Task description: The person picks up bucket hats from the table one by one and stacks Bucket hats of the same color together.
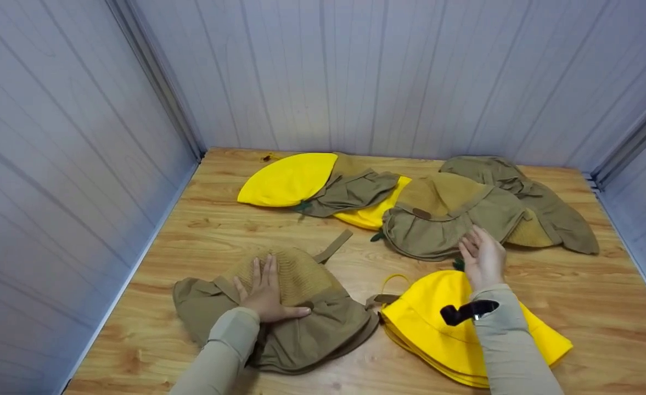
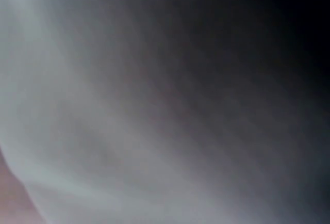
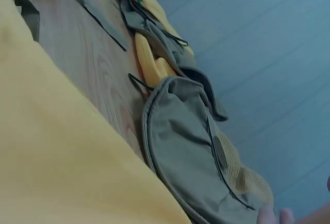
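My left hand (image 1: 265, 294) lies flat, fingers straight, pressing on a khaki hat (image 1: 290, 318) with a woven crown at the near left of the wooden table (image 1: 202, 230). My right hand (image 1: 482, 255) hovers open with relaxed fingers over the near edge of another khaki hat (image 1: 443, 216) (image 3: 196, 152), its fingertips (image 3: 273, 216) just showing in the right wrist view. My right forearm crosses a yellow hat (image 1: 438, 329) (image 3: 56, 146) lying near the front. The left wrist view shows only a grey blur.
At the back lie a yellow hat (image 1: 287, 178) with a khaki hat (image 1: 350, 192) over it, and a further khaki hat (image 1: 542, 203) at the back right. Grey panelled walls (image 1: 355, 71) close in the table on three sides. A black strap clip (image 1: 468, 311) sits on my right wrist.
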A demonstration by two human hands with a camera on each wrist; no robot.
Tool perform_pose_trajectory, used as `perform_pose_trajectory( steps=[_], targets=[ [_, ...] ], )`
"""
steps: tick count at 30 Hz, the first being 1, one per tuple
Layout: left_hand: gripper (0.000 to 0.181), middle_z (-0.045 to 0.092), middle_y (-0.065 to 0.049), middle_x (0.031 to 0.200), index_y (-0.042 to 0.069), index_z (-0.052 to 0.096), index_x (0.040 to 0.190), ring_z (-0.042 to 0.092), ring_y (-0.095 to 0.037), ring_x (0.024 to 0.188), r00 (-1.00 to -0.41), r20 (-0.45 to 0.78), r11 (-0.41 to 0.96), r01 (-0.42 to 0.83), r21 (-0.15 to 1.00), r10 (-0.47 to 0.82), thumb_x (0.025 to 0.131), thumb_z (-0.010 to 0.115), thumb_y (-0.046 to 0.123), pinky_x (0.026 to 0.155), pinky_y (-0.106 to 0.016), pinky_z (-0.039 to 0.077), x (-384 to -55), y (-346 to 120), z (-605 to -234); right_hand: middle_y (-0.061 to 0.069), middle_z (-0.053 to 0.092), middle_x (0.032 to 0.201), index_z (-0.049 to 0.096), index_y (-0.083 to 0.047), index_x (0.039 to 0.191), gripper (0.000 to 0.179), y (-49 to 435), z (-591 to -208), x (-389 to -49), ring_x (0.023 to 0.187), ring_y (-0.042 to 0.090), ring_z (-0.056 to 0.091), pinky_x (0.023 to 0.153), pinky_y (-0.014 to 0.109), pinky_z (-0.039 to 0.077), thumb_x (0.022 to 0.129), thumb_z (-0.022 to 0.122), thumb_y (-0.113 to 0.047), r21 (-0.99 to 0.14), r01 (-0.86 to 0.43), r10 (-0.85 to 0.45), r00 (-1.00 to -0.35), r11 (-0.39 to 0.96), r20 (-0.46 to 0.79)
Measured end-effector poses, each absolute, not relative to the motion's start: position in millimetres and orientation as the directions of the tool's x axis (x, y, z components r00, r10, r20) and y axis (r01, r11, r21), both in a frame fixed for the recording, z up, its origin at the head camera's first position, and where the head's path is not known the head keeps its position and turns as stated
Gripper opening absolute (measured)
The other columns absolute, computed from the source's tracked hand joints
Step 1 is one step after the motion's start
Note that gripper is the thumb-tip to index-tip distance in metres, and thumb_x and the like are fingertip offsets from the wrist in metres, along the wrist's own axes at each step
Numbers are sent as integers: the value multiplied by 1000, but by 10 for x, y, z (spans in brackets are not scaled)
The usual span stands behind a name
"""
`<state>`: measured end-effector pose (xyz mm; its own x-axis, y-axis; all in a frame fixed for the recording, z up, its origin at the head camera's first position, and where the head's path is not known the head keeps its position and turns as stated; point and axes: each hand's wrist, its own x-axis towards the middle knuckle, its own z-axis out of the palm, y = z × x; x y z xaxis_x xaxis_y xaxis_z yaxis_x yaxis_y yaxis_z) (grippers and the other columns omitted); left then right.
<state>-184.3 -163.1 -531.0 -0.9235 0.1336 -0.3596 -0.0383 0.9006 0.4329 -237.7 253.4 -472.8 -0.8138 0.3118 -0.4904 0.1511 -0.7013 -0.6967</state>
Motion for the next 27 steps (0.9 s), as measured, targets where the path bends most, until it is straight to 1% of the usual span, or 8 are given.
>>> perform_pose_trajectory(
  steps=[3,5,7,9,13,18,23,27],
  targets=[
    [144,-19,-12,165,9,-17,157,-28,-35,148,-920,-369,899,-44,436,133,67,74,76,104,-71,-28,-1831,-1644,-5328,-7,26,152,45,-20,131,32,2597,-4812,-2376,101,11,38,118,28,28,101,55,-21,-706,163,367,-761,-689,-535],
    [144,-18,-13,165,8,-16,157,-27,-36,149,-921,-365,900,-41,434,134,67,74,76,104,-71,-28,-1825,-1648,-5329,-5,16,158,41,-23,138,40,2620,-4865,-2382,121,12,36,121,28,22,101,55,-23,-701,188,367,-743,-688,-559],
    [144,-18,-13,165,8,-15,157,-26,-36,149,-922,-365,903,-41,427,131,67,74,76,104,-71,-27,-1821,-1648,-5325,-5,4,163,26,-28,152,59,2638,-4908,-2400,140,12,24,123,27,16,101,54,-23,-663,205,332,-738,-720,-588],
    [143,-17,-13,165,8,-15,157,-26,-36,149,-921,-367,905,-40,423,131,68,73,76,105,-71,-27,-1818,-1648,-5323,-8,-10,165,-4,-31,158,81,2654,-4936,-2422,151,9,3,124,26,11,102,52,-23,-606,223,270,-743,-764,-613],
    [143,-16,-13,166,9,-15,157,-24,-36,150,-924,-359,898,-41,438,134,68,74,75,104,-70,-28,-1816,-1643,-5336,-8,-7,165,-16,-39,154,91,2684,-4977,-2499,153,9,3,123,22,13,101,54,-20,-468,200,184,-734,-861,-653],
    [143,-16,-12,166,10,-16,157,-25,-36,149,-928,-347,894,-38,447,134,67,74,75,104,-70,-29,-1813,-1632,-5337,-18,-1,163,-7,-49,152,87,2731,-5033,-2572,152,1,1,123,21,11,101,54,-16,-325,160,99,-749,-932,-655],
    [142,-15,-13,166,8,-15,157,-25,-36,149,-928,-346,894,-36,447,136,69,75,73,104,-71,-28,-1811,-1618,-5289,-21,5,162,4,-47,153,81,2769,-5106,-2612,151,-1,3,123,22,9,100,56,-14,-233,149,41,-755,-961,-654],
    [141,-14,-14,166,8,-14,157,-24,-37,150,-930,-343,898,-31,439,136,70,75,73,105,-73,-25,-1819,-1607,-5263,-18,29,153,31,-38,147,67,2788,-5144,-2648,147,2,22,123,23,15,96,62,-8,-130,133,-13,-749,-983,-663]
  ],
)
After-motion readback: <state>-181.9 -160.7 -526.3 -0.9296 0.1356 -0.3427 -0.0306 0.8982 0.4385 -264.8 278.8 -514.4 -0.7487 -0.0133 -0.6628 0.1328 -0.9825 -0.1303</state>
